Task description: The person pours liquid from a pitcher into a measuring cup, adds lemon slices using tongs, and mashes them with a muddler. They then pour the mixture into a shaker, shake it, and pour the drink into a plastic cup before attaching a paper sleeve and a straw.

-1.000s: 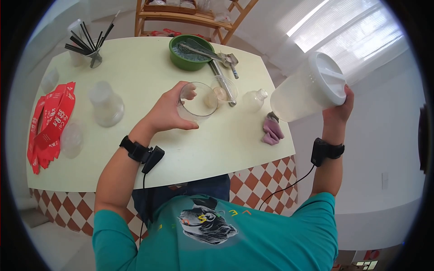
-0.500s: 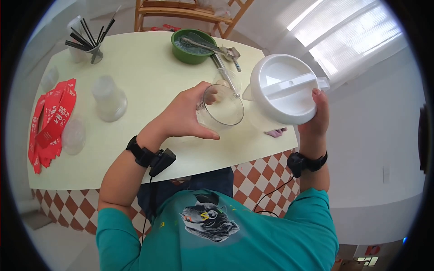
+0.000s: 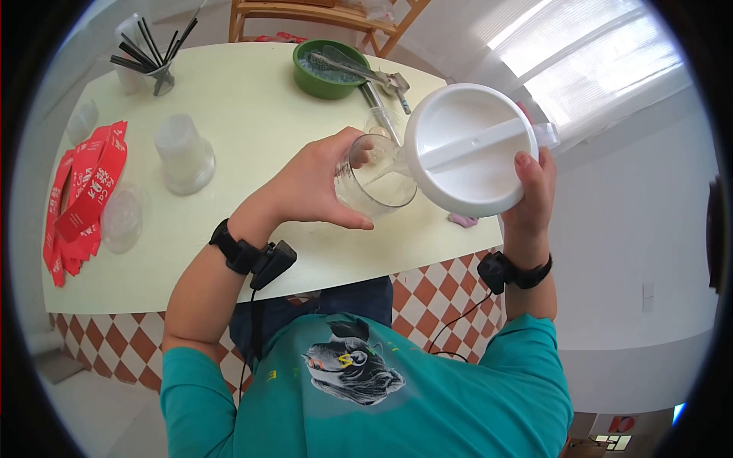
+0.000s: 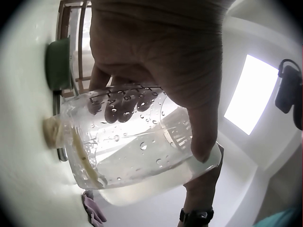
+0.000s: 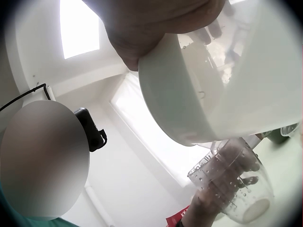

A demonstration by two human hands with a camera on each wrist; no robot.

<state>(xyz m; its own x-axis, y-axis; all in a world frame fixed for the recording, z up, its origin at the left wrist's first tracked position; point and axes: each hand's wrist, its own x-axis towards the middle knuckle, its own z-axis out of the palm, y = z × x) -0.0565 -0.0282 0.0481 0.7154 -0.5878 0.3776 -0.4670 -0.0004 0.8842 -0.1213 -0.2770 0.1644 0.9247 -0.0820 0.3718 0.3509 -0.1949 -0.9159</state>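
My left hand (image 3: pixel 313 187) grips a clear cup (image 3: pixel 356 191), thumb and fingers curled round its side, tilted with its mouth toward the pitcher. Droplets cling to the wall, and a pale yellow strip (image 4: pixel 84 161) shows near its base in the left wrist view. On the right, my right hand (image 3: pixel 533 187) holds a translucent pitcher with a white lid (image 3: pixel 469 149), tipped to the left. The pitcher's spout (image 3: pixel 400 162) is over the cup's rim, with a thin pale stream inside the cup. The pitcher's body is mostly hidden under its lid in the head view.
A green basin (image 3: pixel 328 85) with metal utensils stands at the back. At left are red printed strips (image 3: pixel 85 191), stacked clear cups (image 3: pixel 185 160) and black straws (image 3: pixel 149 57) in a cup. A purple cloth (image 3: pixel 463 220) lies by the right edge, partly behind the pitcher.
The pitcher has moved left and tipped, bringing its spout over the cup, where a stream now shows. My left hand has shifted right with the cup. The small clear bottle is now hidden.
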